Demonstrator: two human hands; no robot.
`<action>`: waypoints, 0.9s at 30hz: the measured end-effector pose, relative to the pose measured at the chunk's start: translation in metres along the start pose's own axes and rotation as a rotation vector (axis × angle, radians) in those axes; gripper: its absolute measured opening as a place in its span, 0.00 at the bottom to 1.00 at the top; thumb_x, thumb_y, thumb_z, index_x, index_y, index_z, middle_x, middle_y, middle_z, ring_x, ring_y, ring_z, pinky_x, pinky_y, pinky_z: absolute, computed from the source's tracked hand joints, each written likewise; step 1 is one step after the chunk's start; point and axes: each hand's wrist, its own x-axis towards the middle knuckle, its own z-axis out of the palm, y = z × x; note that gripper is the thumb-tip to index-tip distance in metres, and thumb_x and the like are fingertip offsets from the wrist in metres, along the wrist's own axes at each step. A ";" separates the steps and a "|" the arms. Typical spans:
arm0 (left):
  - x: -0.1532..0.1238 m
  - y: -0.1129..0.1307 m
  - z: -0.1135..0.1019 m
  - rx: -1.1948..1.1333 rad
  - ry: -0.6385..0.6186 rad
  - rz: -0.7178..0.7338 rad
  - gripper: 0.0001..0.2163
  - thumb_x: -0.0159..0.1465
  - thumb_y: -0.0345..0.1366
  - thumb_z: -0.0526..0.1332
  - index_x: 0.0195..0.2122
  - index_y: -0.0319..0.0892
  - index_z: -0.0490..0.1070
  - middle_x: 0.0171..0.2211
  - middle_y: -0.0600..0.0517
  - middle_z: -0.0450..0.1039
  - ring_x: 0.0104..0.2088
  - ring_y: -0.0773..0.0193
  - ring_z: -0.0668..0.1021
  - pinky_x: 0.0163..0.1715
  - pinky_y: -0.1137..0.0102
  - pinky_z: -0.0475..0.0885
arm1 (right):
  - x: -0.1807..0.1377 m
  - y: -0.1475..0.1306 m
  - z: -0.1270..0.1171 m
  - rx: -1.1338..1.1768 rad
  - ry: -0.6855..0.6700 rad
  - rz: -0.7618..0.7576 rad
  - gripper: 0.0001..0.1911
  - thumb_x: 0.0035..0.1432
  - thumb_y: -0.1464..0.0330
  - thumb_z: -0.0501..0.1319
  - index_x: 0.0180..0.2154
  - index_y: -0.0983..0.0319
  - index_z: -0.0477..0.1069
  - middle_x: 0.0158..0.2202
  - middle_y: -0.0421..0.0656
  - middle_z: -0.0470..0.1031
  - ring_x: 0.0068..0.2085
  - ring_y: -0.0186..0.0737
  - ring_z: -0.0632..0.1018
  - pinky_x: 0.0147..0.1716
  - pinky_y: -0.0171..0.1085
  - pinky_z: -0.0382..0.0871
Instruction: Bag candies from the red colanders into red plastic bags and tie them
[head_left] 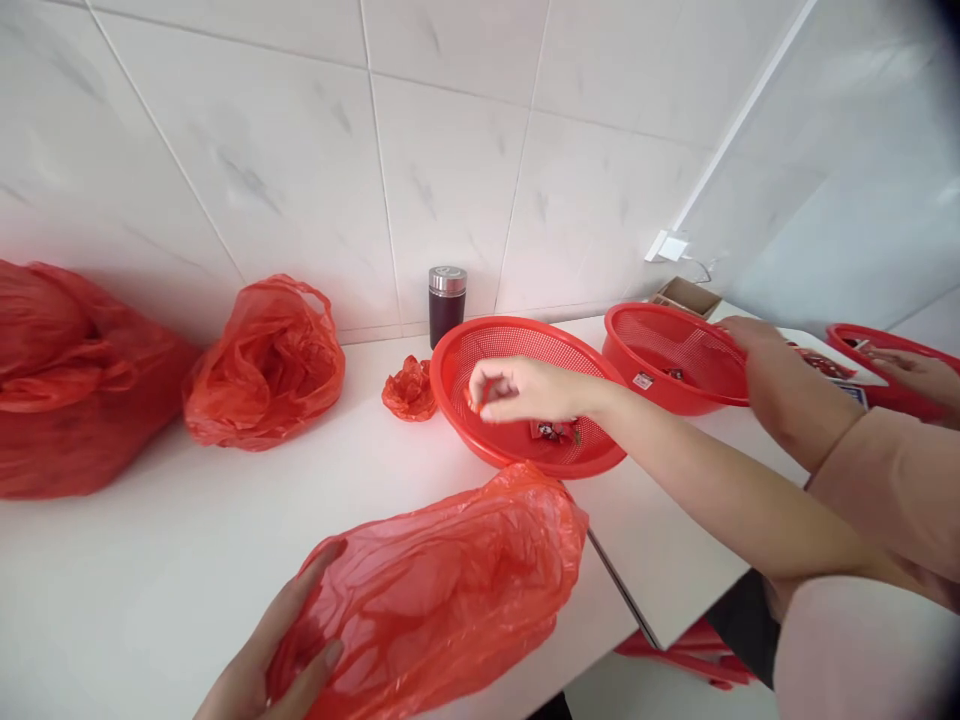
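My left hand point(281, 635) grips the edge of a thin red plastic bag point(457, 580), which lies slack over the table's front part, its far end touching the red basket's rim. My right hand point(517, 390) is over a round red mesh basket point(491, 335), fingers curled in a pinch. A small orange-red bit shows at its fingertips, too small to name. Below the hand, a few small printed packets point(555, 431) lie on the basket's bottom, partly hidden by my wrist.
A crumpled small red bag point(409, 390) and a dark tumbler point(447, 305) stand by the wall. Larger red bags point(262, 365) sit at left. Another person's arm point(784, 400) reaches to a second red basket point(637, 375); a further hand point(911, 370) is at far right.
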 end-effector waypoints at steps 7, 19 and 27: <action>0.000 0.040 0.010 0.010 0.012 -0.038 0.28 0.61 0.51 0.59 0.63 0.58 0.59 0.66 0.56 0.59 0.65 0.52 0.61 0.60 0.59 0.61 | -0.041 -0.056 0.054 -0.188 -0.231 -0.153 0.11 0.59 0.76 0.55 0.40 0.60 0.71 0.47 0.45 0.72 0.44 0.38 0.74 0.43 0.37 0.66; -0.012 0.034 0.014 0.098 0.026 0.044 0.27 0.63 0.49 0.57 0.64 0.57 0.58 0.65 0.55 0.60 0.65 0.51 0.60 0.63 0.54 0.56 | -0.039 0.110 0.016 -0.408 -0.271 0.577 0.25 0.47 0.66 0.67 0.49 0.54 0.69 0.46 0.46 0.75 0.42 0.48 0.76 0.35 0.37 0.64; -0.013 0.030 0.015 0.089 0.056 0.019 0.27 0.63 0.50 0.57 0.64 0.58 0.58 0.65 0.57 0.59 0.66 0.52 0.59 0.65 0.54 0.51 | -0.037 0.090 -0.004 -0.266 -0.194 0.489 0.11 0.51 0.67 0.63 0.38 0.59 0.69 0.39 0.43 0.75 0.35 0.38 0.75 0.30 0.33 0.65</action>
